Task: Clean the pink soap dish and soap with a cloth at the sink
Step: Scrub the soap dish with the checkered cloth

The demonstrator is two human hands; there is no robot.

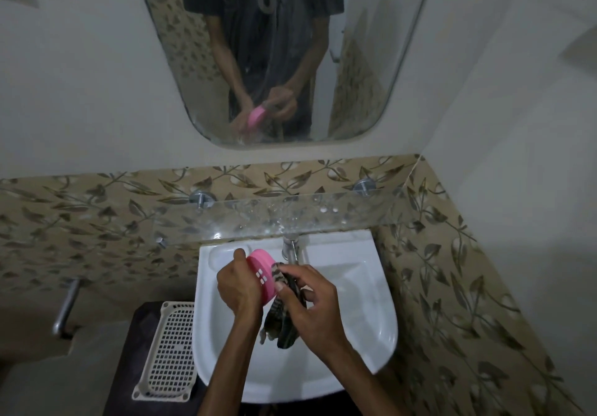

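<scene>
Wiping the pink soap dish over the sink

The left hand (pixel 235 289) grips the tilted pink soap dish (pixel 262 274); just right, the right hand (pixel 311 302) pinches a striped cloth (pixel 284 317) against its underside, above the white sink (pixel 365 302).

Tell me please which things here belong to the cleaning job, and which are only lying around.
In the job:
- pink soap dish, held by the left hand
- striped cloth, gripped by the right hand
- white sink
- tap

Only lying around:
- beige plastic tray left of the sink
- glass shelf
- mirror

The soap itself is not visible.
</scene>
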